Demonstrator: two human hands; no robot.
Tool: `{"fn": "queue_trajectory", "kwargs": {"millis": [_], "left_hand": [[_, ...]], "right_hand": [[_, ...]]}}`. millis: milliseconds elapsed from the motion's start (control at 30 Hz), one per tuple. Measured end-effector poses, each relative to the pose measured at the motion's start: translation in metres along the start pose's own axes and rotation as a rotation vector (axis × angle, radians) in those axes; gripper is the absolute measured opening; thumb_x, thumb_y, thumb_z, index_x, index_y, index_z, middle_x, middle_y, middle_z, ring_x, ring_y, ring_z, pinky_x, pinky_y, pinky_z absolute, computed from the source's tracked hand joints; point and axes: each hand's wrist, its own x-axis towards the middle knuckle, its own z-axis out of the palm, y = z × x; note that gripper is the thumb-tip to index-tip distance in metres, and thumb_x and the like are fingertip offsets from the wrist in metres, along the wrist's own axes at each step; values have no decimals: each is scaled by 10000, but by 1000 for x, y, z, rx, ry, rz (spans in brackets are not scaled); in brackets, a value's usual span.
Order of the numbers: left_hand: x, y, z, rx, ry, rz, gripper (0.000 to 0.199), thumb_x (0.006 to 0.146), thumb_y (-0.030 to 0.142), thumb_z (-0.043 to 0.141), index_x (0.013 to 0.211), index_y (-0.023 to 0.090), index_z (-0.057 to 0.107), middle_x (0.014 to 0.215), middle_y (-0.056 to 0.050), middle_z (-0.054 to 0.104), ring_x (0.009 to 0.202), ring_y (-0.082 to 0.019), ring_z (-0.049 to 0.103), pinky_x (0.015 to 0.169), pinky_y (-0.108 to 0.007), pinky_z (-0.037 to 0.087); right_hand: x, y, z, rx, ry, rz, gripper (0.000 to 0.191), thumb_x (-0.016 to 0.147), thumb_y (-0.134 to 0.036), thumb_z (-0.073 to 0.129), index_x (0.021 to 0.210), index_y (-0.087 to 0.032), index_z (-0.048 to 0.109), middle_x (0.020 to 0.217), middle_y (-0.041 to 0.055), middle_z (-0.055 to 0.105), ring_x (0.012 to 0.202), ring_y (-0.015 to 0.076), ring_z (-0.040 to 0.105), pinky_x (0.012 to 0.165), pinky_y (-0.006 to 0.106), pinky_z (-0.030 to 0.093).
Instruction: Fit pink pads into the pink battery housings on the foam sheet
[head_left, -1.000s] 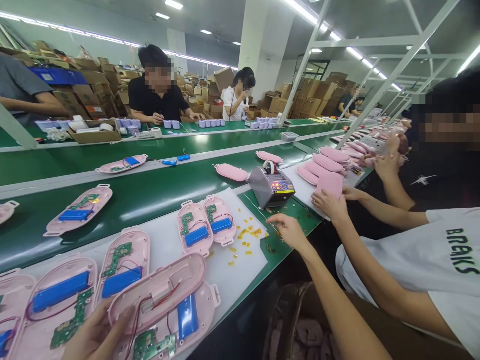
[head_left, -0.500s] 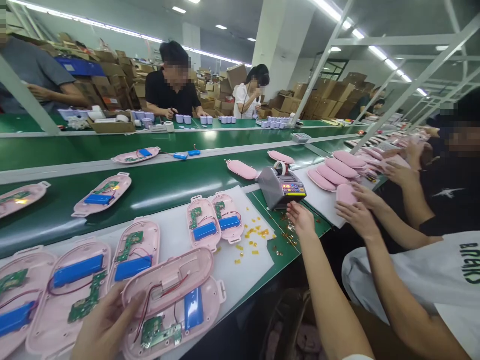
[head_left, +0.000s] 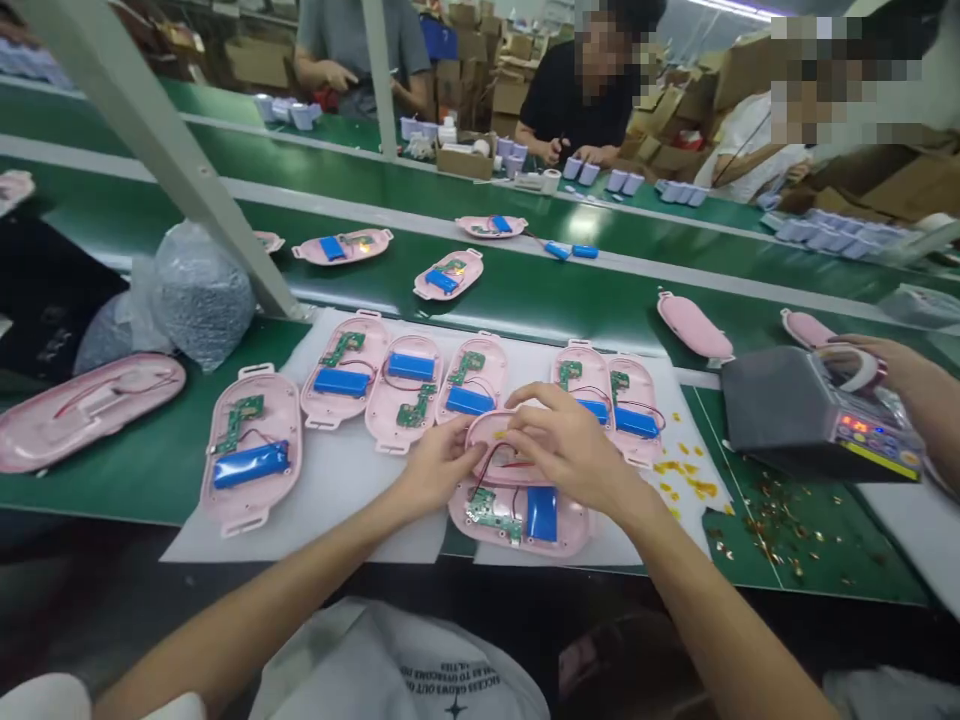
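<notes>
Left hand (head_left: 435, 468) pinching pink shell (head_left: 484, 430) near counter's (head_left: 135, 500) front edge, right hand (head_left: 577, 455) curled over, grip unclear, shell's right end hidden, wired base (head_left: 576, 525) partly covered

Green bench (head_left: 139, 498), white sheets (head_left: 337, 470) under pink shells (head_left: 572, 525)

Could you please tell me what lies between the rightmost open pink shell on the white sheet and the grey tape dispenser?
In the head view, small yellow tape pieces lie on the white sheet, then a strip of green tabletop.
</notes>
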Motion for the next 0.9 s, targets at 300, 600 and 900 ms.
{"fn": "queue_trajectory", "kwargs": {"millis": [300, 600, 900], "left_hand": [[-6, -8, 1, 118, 151, 76, 219, 859, 208, 508, 1020, 162, 649, 758, -1, 630, 653, -144, 568, 594, -236, 436], [-8, -14, 1, 75, 132, 129, 262, 843, 199, 510, 1061, 173, 652, 850, -25, 687, 707, -168, 621, 601, -238, 466], [-8, -10, 1, 98, 116, 116, 237, 830, 190, 498, 1022, 162, 634, 676, 29, 563, 545, -119, 493, 518, -221, 361]], "right_hand": [[17, 10, 12, -255, -263, -5, 274, 982, -298, 444, 885, -208, 684, 1115, 78, 625, 979, 196, 600, 810, 332, 492], [17, -2, 20, -397, -216, -1, 235, 974, -269, 469, 845, -213, 657, 1043, 52, 638, 898, 182, 603, 759, 313, 471], [16, -7, 35, -594, -76, -7, 180, 896, -223, 538, 760, -203, 653, 929, 66, 668, 800, 203, 570, 694, 338, 432]]}}
